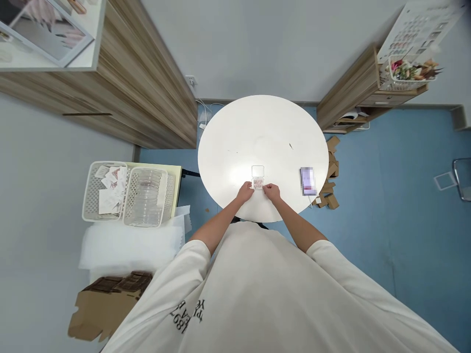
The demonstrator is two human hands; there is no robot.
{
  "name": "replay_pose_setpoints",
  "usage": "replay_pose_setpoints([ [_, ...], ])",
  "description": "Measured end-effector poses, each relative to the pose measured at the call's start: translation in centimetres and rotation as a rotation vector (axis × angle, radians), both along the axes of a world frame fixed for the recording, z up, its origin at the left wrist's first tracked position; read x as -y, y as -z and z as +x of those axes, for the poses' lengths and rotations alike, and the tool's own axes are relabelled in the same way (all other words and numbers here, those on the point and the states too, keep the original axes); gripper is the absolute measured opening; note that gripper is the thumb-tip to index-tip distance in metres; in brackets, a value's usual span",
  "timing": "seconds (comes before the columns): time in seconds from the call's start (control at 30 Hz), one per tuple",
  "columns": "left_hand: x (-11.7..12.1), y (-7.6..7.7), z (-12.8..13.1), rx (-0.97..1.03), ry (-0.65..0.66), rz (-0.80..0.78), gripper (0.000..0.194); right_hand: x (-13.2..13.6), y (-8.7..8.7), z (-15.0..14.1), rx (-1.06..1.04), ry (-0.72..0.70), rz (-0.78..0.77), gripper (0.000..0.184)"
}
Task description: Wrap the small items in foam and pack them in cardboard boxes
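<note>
A small clear plastic case (258, 171) lies on the round white table (265, 122), its lid swung up and away from me. Rows of small pinkish press-on nails (258, 183) sit in its near half. My left hand (245, 191) grips the case's left edge, fingers closed. On the opposite side, my right hand (272, 191) has its fingers closed at the right edge. The exact fingertip contact is too small to make out.
A phone (308, 181) with a cable rests on the table's right. Left of the table, two white baskets (127, 193) hold packets and clear cases. Cardboard boxes (332, 201) lie on the floor at right. A wooden cabinet (162, 83) stands at back left.
</note>
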State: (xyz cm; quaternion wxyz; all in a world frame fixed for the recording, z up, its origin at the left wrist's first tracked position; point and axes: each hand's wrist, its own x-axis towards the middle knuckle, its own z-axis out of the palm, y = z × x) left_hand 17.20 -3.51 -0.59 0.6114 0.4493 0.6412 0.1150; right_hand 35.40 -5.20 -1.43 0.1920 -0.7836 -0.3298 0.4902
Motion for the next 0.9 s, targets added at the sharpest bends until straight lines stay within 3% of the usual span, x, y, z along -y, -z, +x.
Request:
replay_pose_setpoints([
  [0.33, -0.3, 0.9, -0.7, -0.001, 0.020, -0.002, 0.051, 0.0, 1.5, 0.3, 0.050, -0.035, 0.042, 0.012],
  [0.67, -5.4, 1.7, 0.1, 0.005, -0.123, 0.123, 0.047, -4.2, 1.4, 1.2, -0.083, 0.057, 0.195, 0.037],
  [0.9, -6.3, 1.2, 1.0, 0.121, -0.149, 0.019, 0.055, -5.3, 1.1, 0.2, -0.224, 0.059, 0.235, 0.044],
])
